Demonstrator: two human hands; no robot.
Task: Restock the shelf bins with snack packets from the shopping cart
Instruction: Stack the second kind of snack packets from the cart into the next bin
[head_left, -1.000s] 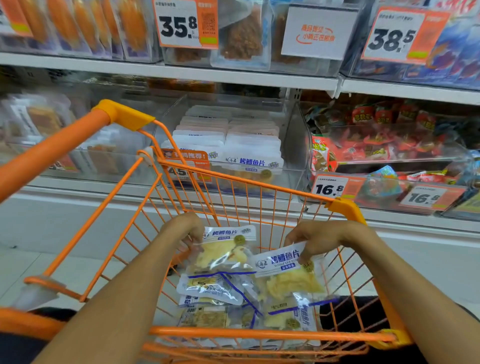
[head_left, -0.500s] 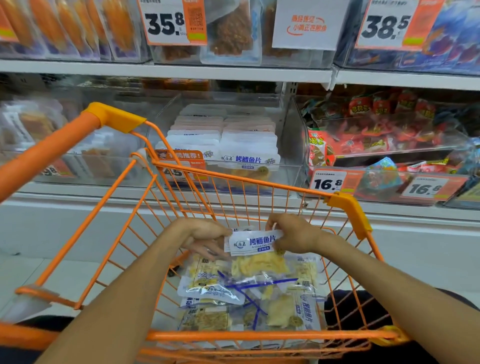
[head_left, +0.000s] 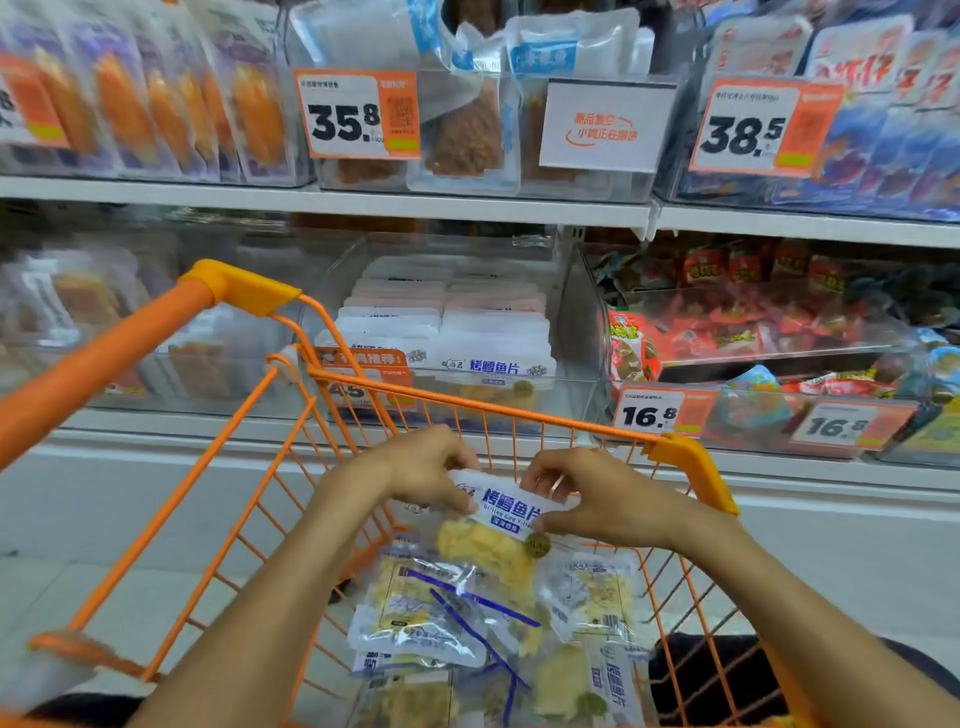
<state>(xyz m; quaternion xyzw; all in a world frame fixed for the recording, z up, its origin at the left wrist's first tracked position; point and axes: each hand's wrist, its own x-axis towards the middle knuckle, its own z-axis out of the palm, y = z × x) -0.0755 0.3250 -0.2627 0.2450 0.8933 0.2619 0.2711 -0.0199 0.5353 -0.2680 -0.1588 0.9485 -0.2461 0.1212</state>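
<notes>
Two hands (head_left: 506, 491) on packet (head_left: 498, 525) — "Grilled Cod Fillet"

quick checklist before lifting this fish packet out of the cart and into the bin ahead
1. Both hands on the packet: ok. The left hand and the right hand each pinch the top edge of the fish packet.
2. Packet free of the pile: cannot tell. Its lower end lies over the other packets in the cart.
3. Matching bin found: ok. The clear bin straight ahead holds packets with the same label.
4. Room in that bin: cannot tell. It looks well filled, and its back is blurred.
5. Path over the cart's front rail: ok, nothing stands between it and the bin.
</notes>
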